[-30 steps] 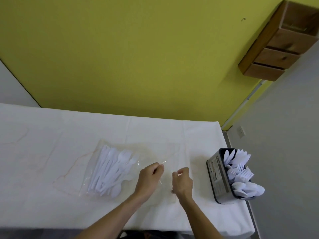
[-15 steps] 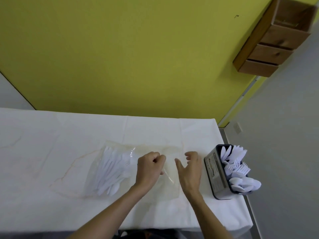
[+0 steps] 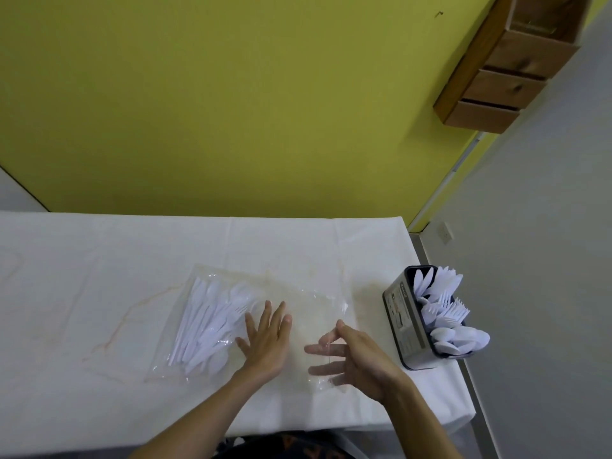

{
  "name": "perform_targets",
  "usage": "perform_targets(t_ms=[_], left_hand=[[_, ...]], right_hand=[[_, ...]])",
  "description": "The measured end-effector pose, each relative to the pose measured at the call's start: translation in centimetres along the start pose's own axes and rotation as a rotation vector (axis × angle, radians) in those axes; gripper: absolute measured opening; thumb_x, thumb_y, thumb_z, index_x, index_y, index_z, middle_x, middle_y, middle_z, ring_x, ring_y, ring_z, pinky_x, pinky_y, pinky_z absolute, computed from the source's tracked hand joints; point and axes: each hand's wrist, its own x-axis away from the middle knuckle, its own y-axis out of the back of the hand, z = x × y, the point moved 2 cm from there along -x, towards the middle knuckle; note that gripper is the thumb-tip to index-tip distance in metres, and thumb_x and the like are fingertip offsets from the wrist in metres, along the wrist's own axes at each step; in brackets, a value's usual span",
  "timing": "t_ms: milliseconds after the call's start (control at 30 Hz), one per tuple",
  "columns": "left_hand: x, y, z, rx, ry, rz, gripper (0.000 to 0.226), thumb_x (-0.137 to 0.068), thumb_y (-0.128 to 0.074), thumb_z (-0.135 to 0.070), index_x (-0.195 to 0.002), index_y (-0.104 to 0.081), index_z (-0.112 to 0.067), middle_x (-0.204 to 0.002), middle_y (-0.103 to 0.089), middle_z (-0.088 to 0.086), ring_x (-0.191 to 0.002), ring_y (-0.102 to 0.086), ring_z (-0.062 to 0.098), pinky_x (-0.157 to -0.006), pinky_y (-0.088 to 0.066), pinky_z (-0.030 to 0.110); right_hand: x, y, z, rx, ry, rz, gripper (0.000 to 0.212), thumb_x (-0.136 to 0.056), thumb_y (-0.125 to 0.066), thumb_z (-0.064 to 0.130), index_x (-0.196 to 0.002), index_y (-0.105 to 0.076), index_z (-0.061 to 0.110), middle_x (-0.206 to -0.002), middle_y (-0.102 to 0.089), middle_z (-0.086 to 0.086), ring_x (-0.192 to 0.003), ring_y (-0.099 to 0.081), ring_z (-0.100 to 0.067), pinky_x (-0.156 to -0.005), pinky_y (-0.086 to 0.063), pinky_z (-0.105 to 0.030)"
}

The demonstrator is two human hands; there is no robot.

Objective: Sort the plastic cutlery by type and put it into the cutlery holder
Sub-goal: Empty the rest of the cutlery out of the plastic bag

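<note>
A clear plastic bag (image 3: 308,293) lies flat on the white table (image 3: 82,326). A pile of white plastic cutlery (image 3: 212,323) fills its left end. My left hand (image 3: 265,342) rests flat on the bag just right of the pile, fingers spread. My right hand (image 3: 357,356) is at the bag's right end, fingers apart; its fingertips look hazy, as if behind the plastic. The dark cutlery holder (image 3: 402,319) stands at the table's right edge, apart from both hands. It holds white knives (image 3: 437,283), forks (image 3: 447,309) and spoons (image 3: 460,337) in separate groups.
The table's right edge runs just past the holder, and its near edge lies under my forearms. A yellow wall stands behind the table. A wooden drawer unit (image 3: 510,71) hangs on the wall at the upper right. A grey floor lies to the right.
My left hand has opened from a closed pinch to lie flat on the bag. My right hand has spread its fingers at the bag's right end.
</note>
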Motion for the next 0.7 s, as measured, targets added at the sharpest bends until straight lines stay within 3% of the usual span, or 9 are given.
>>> perform_targets(t_ms=[100,200,233,300,400,467,567,700], left_hand=[[0.1,-0.1,0.3,-0.010,0.014,0.029,0.051,-0.100,-0.007,-0.052,-0.151,-0.005,-0.044,-0.159,0.016,-0.014,-0.145,0.026,0.020,-0.114,0.012,0.055],[-0.3,0.1,1.6,-0.077,-0.005,0.000,0.055,-0.099,-0.007,-0.051,-0.151,-0.017,-0.035,-0.162,0.007,-0.006,-0.149,0.012,0.020,-0.119,-0.002,0.048],[-0.4,0.5,2.1,-0.101,-0.017,-0.067,0.059,-0.098,-0.007,-0.052,-0.149,-0.025,-0.031,-0.162,-0.004,-0.002,-0.149,0.001,0.021,-0.118,-0.011,0.044],[-0.5,1.9,2.9,-0.103,-0.005,-0.321,0.052,-0.099,-0.022,-0.046,-0.138,-0.044,-0.020,-0.154,-0.029,0.006,-0.141,-0.022,0.028,-0.109,-0.027,0.044],[-1.4,5.9,5.2,-0.060,0.155,-0.677,0.038,-0.098,-0.046,-0.025,-0.130,-0.052,-0.006,-0.145,-0.041,0.017,-0.130,-0.033,0.039,-0.099,-0.036,0.051],[-2.5,8.3,7.5,-0.057,0.337,-0.671,0.041,-0.098,-0.045,-0.023,-0.132,-0.048,0.001,-0.142,-0.042,0.023,-0.128,-0.035,0.042,-0.099,-0.036,0.051],[-3.6,10.1,9.7,-0.041,0.533,-0.484,0.044,-0.101,-0.038,-0.027,-0.130,-0.043,0.005,-0.135,-0.043,0.025,-0.126,-0.036,0.041,-0.097,-0.038,0.051],[-3.9,10.5,10.5,0.031,0.459,-0.489,0.036,-0.101,-0.037,-0.021,-0.120,-0.051,0.006,-0.123,-0.049,0.028,-0.117,-0.044,0.043,-0.093,-0.038,0.046]], right_hand=[[-0.7,0.7,0.1,-0.021,-0.006,-0.057,0.042,-0.103,-0.032,0.035,-0.089,-0.061,0.008,-0.112,-0.073,-0.008,-0.102,-0.070,-0.030,-0.102,-0.043,-0.058],[-1.2,0.4,1.7,0.100,0.097,-0.123,0.029,-0.103,-0.042,0.037,-0.117,-0.055,0.016,-0.096,-0.075,-0.017,-0.086,-0.073,-0.036,-0.082,-0.059,-0.048],[-1.6,0.3,2.2,0.134,0.141,-0.142,0.027,-0.103,-0.043,0.033,-0.118,-0.055,0.014,-0.092,-0.075,-0.017,-0.085,-0.073,-0.037,-0.081,-0.060,-0.047],[-2.8,0.6,2.4,0.040,0.195,-0.159,0.029,-0.103,-0.046,0.024,-0.116,-0.061,0.002,-0.101,-0.075,-0.015,-0.100,-0.071,-0.033,-0.094,-0.054,-0.048],[-4.2,1.6,1.5,-0.427,0.131,-0.075,0.045,-0.102,-0.042,0.036,-0.123,-0.058,-0.001,-0.130,-0.064,-0.008,-0.117,-0.062,-0.039,-0.107,-0.041,-0.056],[-4.8,2.2,0.6,-0.732,0.030,-0.027,0.055,-0.104,-0.030,0.044,-0.131,-0.053,0.002,-0.134,-0.060,-0.016,-0.119,-0.055,-0.052,-0.104,-0.040,-0.063],[-6.4,2.4,-0.7,-0.687,-0.148,0.015,0.066,-0.102,-0.019,0.057,-0.138,-0.048,0.009,-0.134,-0.058,-0.022,-0.115,-0.056,-0.054,-0.099,-0.045,-0.062],[-7.6,1.6,-0.5,-0.618,-0.164,0.118,0.076,-0.096,-0.013,0.067,-0.134,-0.055,0.015,-0.132,-0.060,-0.019,-0.113,-0.059,-0.051,-0.102,-0.040,-0.064]])
